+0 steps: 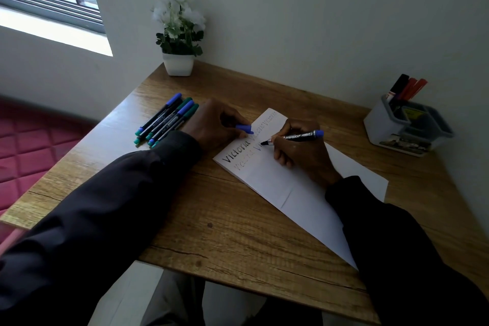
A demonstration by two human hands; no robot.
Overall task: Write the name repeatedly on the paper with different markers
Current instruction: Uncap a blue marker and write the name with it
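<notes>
Paper (299, 188) lies at frame centre on wooden table (238, 233), name written repeatedly at its upper end. Right hand (301, 148) grips black marker (296, 137), tip on paper. Left hand (214, 124) pinches blue cap (244, 129) beside paper edge. Spare markers (166, 119) upper left; marker holder (407, 127) far right.

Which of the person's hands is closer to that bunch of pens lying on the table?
Left. The left hand lies right beside the pens; the right hand, gripping a marker, is farther off, on the paper.
</notes>
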